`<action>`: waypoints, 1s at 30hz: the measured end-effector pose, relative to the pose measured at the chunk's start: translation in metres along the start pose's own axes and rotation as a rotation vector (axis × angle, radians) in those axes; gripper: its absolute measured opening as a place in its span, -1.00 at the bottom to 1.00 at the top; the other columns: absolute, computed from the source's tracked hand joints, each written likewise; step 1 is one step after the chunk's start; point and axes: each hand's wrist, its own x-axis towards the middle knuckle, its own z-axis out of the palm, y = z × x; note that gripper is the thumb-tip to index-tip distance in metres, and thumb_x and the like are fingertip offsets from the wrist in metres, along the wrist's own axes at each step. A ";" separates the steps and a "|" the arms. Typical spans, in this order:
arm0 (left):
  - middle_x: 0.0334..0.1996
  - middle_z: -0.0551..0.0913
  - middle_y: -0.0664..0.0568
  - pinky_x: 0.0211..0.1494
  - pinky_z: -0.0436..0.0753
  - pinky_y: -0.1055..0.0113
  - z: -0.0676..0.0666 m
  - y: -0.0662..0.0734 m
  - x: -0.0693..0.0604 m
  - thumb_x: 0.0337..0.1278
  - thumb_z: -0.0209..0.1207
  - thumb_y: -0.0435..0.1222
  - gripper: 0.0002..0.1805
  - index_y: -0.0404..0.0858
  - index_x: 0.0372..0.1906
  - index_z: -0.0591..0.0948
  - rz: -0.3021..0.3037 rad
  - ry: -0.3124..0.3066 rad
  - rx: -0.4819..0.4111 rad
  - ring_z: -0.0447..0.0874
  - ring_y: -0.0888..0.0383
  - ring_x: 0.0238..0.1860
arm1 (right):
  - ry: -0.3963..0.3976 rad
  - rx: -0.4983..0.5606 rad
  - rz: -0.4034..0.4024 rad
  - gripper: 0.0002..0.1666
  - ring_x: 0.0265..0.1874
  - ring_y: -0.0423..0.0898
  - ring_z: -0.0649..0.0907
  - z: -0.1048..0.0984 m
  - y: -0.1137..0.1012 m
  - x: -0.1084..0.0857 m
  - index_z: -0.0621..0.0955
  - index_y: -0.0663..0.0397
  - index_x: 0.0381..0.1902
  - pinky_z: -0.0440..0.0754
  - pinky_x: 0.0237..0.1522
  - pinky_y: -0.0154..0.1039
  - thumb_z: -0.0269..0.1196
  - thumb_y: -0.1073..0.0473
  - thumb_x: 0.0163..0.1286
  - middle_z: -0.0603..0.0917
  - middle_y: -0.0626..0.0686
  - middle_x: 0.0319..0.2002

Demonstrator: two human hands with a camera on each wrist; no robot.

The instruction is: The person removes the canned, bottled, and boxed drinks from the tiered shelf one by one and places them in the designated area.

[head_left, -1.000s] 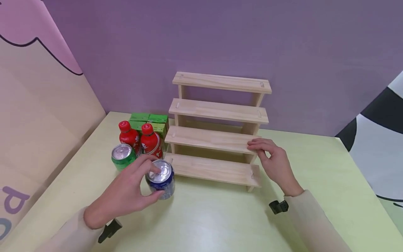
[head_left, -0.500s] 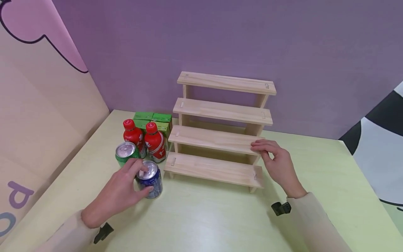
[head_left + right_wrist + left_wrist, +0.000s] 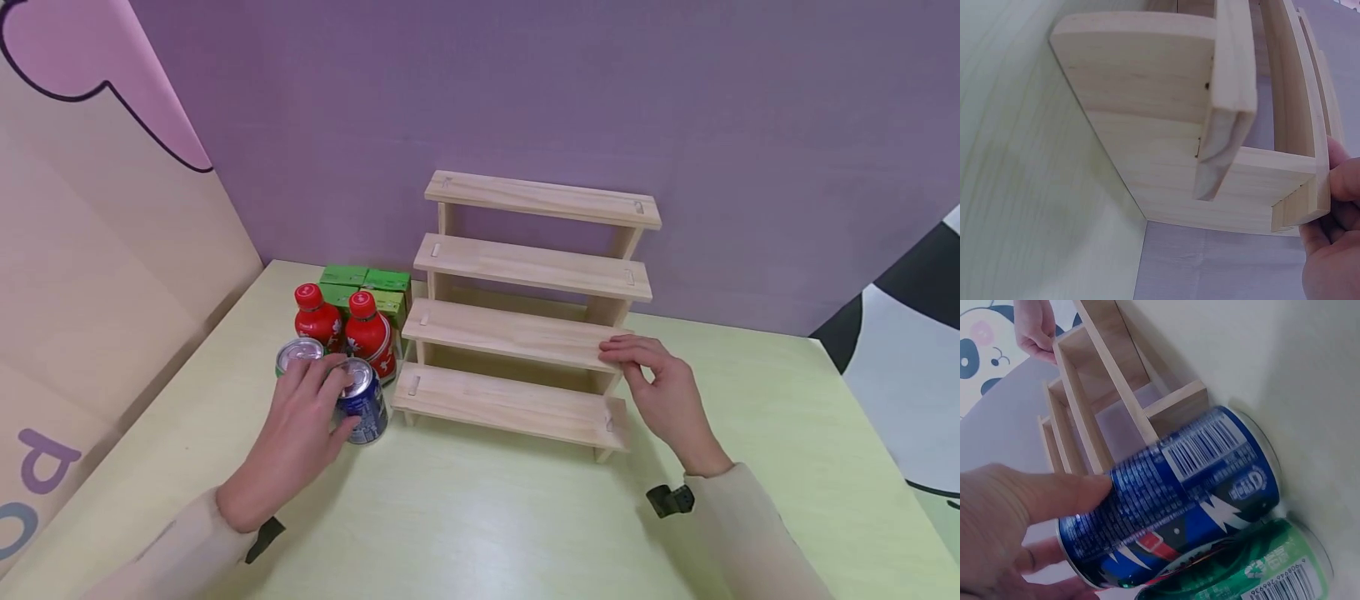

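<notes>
Beside the green can [image 3: 298, 347], my left hand [image 3: 288, 433] holds a blue drink can [image 3: 366, 414] from its left side. The left wrist view has my thumb against the upper part of the blue can [image 3: 1172, 494], which stands upright, close to the green can [image 3: 1272, 569]. Over at the stand's right side, my right hand [image 3: 671, 404] grips the end of the second board from the bottom of a four-tier wooden shelf [image 3: 502, 329]. Thumb and fingers close round that board end [image 3: 1316, 194] in the right wrist view.
Two red bottles [image 3: 315, 321] with red caps stand behind the cans. Several green boxes [image 3: 386, 280] are packed behind them, left of the shelf. A purple wall [image 3: 525, 92] rises behind the pale table [image 3: 480, 517], and a decorated panel [image 3: 112, 275] borders its left side.
My left hand has moved the blue can left and slightly back, up beside the green can. The right hand keeps its grip on the shelf. The head view has shifted slightly.
</notes>
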 end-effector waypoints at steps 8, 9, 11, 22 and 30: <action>-0.07 0.49 -0.28 -0.04 0.36 -0.01 0.010 -0.004 0.008 -0.48 0.57 -0.36 -0.35 -0.42 -0.13 0.49 -0.004 0.034 0.019 0.31 -0.17 -0.03 | 0.004 0.001 0.002 -0.70 0.08 -0.03 0.52 0.000 0.000 0.000 0.73 0.15 -0.27 0.33 0.14 -0.48 0.18 0.57 0.22 0.68 0.01 -0.12; -0.07 0.49 -0.28 -0.05 0.36 -0.01 0.011 -0.004 0.009 -0.48 0.57 -0.35 -0.34 -0.42 -0.13 0.49 -0.004 0.039 0.017 0.32 -0.17 -0.03 | 0.006 0.000 -0.001 -0.70 0.07 -0.03 0.52 0.000 -0.001 0.000 0.73 0.15 -0.28 0.32 0.14 -0.48 0.18 0.57 0.22 0.68 0.01 -0.12; -0.07 0.49 -0.27 -0.07 0.37 0.00 0.013 -0.005 0.010 -0.46 0.57 -0.35 -0.35 -0.41 -0.13 0.48 -0.006 0.044 0.012 0.32 -0.16 -0.05 | 0.008 -0.002 -0.005 -0.69 0.08 -0.02 0.52 0.000 -0.001 0.000 0.73 0.15 -0.28 0.33 0.14 -0.48 0.18 0.57 0.22 0.68 0.01 -0.12; -0.07 0.48 -0.24 -0.10 0.36 0.01 0.014 -0.005 0.011 -0.38 0.50 -0.33 -0.43 -0.38 -0.15 0.50 -0.007 0.073 -0.036 0.32 -0.13 -0.08 | -0.034 -0.008 0.011 -0.68 0.07 -0.04 0.53 -0.003 -0.003 -0.002 0.73 0.10 -0.26 0.33 0.11 -0.51 0.19 0.56 0.23 0.68 0.01 -0.11; 0.19 0.38 -0.22 0.17 0.24 -0.14 -0.010 0.022 0.027 0.02 0.29 -0.14 -0.43 -0.30 0.15 0.49 0.000 -0.047 -0.093 0.25 -0.21 0.19 | -0.205 -0.171 0.039 -0.60 0.15 -0.02 0.47 -0.023 -0.039 0.007 0.54 0.10 0.15 0.41 0.10 -0.11 0.18 0.31 0.35 0.52 0.00 0.16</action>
